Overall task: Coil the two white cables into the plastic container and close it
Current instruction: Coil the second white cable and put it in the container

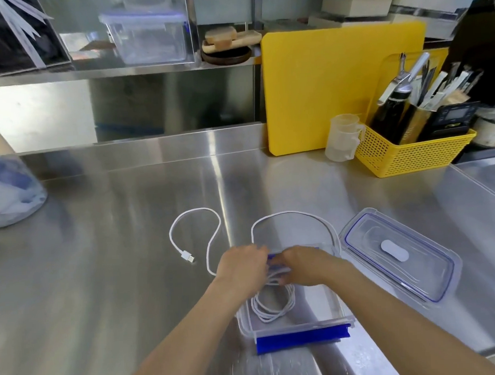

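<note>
A clear plastic container [333,305] with blue clips stands open on the steel counter in front of me. A coil of white cable [268,308] lies inside it. My left hand [242,267] and my right hand [305,265] meet over its far end, both pinching white cable loops. Loose cable runs out from my hands: one stretch [195,214] curves left on the counter and ends in a USB plug [188,257], another arc [295,213] loops beyond the container. The clear lid [394,255] with a blue seal lies to the right.
A yellow cutting board [321,86] leans at the back wall. A yellow basket [413,153] with bottles and utensils stands at the right, a clear measuring cup [341,136] beside it. A plastic bag [11,192] sits at the left. Another clear container [148,36] is on the shelf.
</note>
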`<control>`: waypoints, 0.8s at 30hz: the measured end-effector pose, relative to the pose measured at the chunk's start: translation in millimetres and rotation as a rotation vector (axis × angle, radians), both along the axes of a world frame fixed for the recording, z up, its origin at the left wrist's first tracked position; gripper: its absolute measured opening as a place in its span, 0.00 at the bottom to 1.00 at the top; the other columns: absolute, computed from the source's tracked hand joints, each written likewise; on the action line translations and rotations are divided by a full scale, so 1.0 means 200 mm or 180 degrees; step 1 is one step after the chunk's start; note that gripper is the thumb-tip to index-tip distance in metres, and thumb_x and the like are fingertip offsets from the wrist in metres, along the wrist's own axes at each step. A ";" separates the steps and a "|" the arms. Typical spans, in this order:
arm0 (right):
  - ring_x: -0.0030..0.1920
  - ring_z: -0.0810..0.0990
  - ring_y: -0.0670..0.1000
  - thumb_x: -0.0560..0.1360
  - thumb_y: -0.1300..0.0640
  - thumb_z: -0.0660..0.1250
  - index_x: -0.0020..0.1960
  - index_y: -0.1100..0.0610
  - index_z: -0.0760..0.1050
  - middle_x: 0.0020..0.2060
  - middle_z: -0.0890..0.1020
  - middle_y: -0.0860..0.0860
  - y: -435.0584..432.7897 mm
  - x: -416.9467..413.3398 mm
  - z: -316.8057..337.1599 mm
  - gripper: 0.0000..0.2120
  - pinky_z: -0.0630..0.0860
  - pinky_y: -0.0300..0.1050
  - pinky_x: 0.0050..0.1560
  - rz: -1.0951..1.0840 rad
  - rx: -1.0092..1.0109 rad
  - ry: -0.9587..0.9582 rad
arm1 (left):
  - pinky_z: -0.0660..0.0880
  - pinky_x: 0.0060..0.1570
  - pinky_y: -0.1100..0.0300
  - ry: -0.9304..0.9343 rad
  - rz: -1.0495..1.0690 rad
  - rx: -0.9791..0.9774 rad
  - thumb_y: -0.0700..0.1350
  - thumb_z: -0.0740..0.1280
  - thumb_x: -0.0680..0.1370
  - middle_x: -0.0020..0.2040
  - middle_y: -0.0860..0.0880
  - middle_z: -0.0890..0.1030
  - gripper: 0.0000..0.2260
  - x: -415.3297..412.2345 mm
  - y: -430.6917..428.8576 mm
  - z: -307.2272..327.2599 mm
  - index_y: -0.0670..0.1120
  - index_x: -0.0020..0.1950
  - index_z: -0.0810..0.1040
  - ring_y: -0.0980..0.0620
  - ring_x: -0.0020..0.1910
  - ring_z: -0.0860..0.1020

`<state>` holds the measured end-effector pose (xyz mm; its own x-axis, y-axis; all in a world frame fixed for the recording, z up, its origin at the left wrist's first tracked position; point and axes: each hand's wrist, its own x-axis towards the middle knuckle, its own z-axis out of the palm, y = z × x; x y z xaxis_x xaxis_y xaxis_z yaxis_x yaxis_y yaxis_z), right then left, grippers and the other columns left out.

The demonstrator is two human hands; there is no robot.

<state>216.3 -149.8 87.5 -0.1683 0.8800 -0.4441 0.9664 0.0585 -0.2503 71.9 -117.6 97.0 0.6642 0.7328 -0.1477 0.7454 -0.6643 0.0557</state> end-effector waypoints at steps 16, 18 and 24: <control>0.57 0.76 0.57 0.69 0.66 0.63 0.59 0.51 0.77 0.54 0.81 0.55 0.35 -0.02 -0.12 0.21 0.72 0.49 0.55 0.0247 0.1046 0.0299 | 0.67 0.31 0.65 -0.1104 0.1232 -0.2152 0.45 0.62 0.78 0.29 0.50 0.76 0.13 -0.03 0.33 -0.13 0.45 0.33 0.71 0.55 0.30 0.74; 0.57 0.75 0.56 0.69 0.64 0.63 0.56 0.50 0.79 0.55 0.81 0.53 0.38 -0.02 -0.14 0.19 0.69 0.45 0.52 0.0307 0.1081 0.0260 | 0.62 0.24 0.69 -0.1339 0.1321 -0.2453 0.44 0.66 0.76 0.26 0.52 0.72 0.15 -0.03 0.34 -0.15 0.46 0.29 0.70 0.60 0.25 0.68; 0.47 0.77 0.51 0.69 0.54 0.62 0.42 0.47 0.82 0.43 0.84 0.46 0.48 0.01 -0.11 0.10 0.63 0.48 0.48 0.0592 0.1694 -0.0036 | 0.69 0.35 0.65 -0.1715 0.1243 -0.2496 0.43 0.68 0.75 0.29 0.52 0.75 0.13 -0.02 0.41 -0.17 0.49 0.31 0.71 0.56 0.30 0.71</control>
<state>219.2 -54.4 65.4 -0.3398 0.9392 0.0501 0.9302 0.3434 -0.1294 67.3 -34.7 62.2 0.5199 0.7378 -0.4306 0.6493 -0.0136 0.7605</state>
